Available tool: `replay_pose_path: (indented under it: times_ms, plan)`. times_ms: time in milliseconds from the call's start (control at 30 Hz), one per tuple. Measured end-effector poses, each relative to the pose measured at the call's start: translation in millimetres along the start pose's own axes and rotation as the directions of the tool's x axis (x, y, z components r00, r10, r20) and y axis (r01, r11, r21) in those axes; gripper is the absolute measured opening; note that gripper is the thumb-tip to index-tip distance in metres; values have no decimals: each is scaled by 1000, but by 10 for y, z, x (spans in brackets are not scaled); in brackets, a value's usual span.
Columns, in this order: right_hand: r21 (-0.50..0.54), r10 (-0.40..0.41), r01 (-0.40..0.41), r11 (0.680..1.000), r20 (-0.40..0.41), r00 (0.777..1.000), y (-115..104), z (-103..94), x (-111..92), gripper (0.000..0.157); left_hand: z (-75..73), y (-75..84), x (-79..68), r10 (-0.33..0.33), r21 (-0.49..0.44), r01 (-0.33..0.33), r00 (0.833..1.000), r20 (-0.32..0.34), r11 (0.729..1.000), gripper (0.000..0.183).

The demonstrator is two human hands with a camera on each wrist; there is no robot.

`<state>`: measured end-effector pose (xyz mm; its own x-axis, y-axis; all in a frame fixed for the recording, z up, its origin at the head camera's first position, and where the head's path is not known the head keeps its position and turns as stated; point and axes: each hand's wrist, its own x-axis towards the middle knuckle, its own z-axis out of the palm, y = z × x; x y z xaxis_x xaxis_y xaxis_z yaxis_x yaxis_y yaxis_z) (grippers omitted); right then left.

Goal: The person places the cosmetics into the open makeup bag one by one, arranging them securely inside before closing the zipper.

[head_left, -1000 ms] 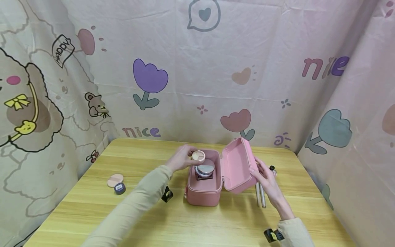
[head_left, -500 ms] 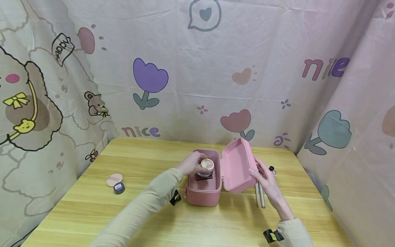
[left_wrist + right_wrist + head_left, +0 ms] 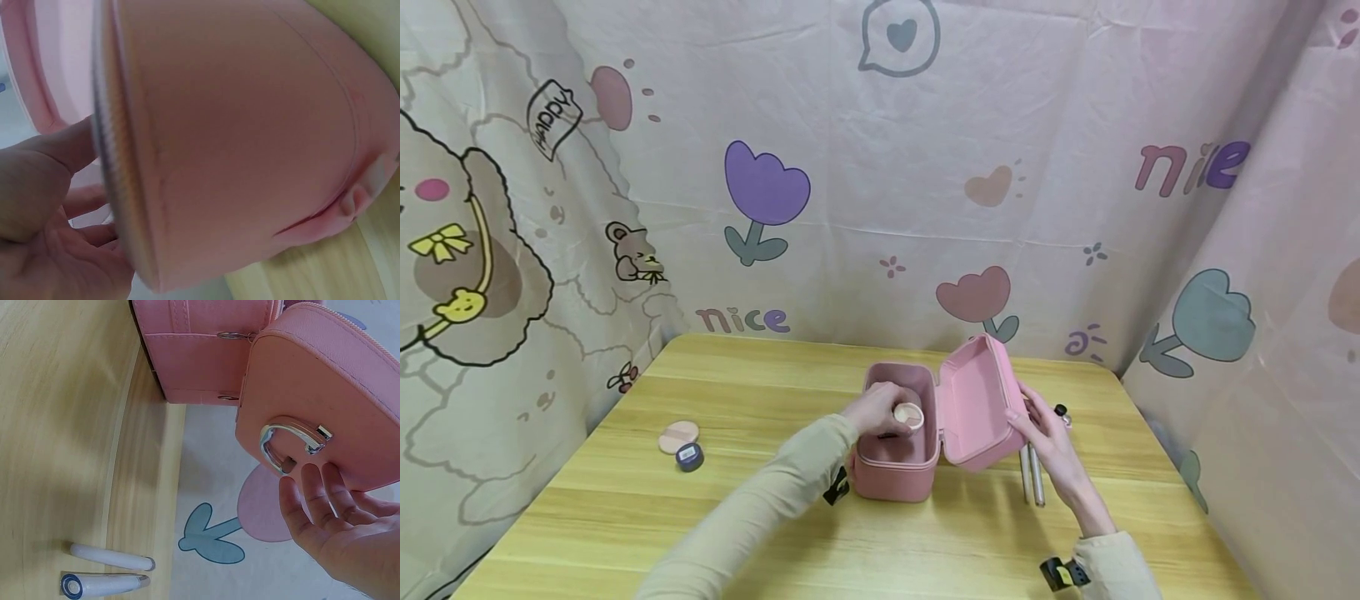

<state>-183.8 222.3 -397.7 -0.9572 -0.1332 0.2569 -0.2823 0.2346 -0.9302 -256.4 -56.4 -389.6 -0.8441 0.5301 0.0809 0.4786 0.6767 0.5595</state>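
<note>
A pink zip-edged cosmetic case (image 3: 895, 482) stands open on the wooden table, its lid (image 3: 973, 404) swung out to the right. My left hand (image 3: 872, 410) reaches over the left rim into the case and pinches a round compact (image 3: 909, 416) with a cream face split by thin lines. In the left wrist view, the case wall hides that hand's fingertips (image 3: 84, 200) in part. My right hand (image 3: 1058, 446) holds the lid's outer corner, thumb at its edge and fingers behind. Those fingers (image 3: 315, 494) touch the lid's outside beside a metal-ended handle (image 3: 290, 440) in the right wrist view.
Two slim silvery tubes (image 3: 1032, 475) lie right of the lid, with a small black-capped item (image 3: 1062, 409) behind them. A pale pink puff (image 3: 678, 437) and a dark blue jar (image 3: 690, 457) lie together on the left. A printed curtain (image 3: 850, 208) hangs behind the table.
My left hand has moved right and down into the case with the compact. The silver round item and dark square one seen inside earlier are now mostly hidden behind it. My right hand stays put.
</note>
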Motion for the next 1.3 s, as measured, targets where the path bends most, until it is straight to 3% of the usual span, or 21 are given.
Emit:
replay_pose_path:
  times_ms: [367,633,900,1067,1300]
  plan:
    - [5,4,-4,1000,-3,1000,8,0,-7,58,179,13,84,-105,73,102,994,31,992,26]
    - [2,5,-5,1000,3,1000,13,-5,-8,58,233,62,92,-195,123,188,980,48,974,30]
    - [5,2,-1,1000,-2,1000,10,-1,-2,58,249,96,95,-181,184,168,982,57,969,25]
    - [8,-2,2,1000,1,1000,13,-2,2,58,270,100,80,-172,205,156,983,61,966,31]
    - [0,-5,5,1000,-4,1000,25,-9,-1,57,262,81,87,-147,193,143,989,9,971,35]
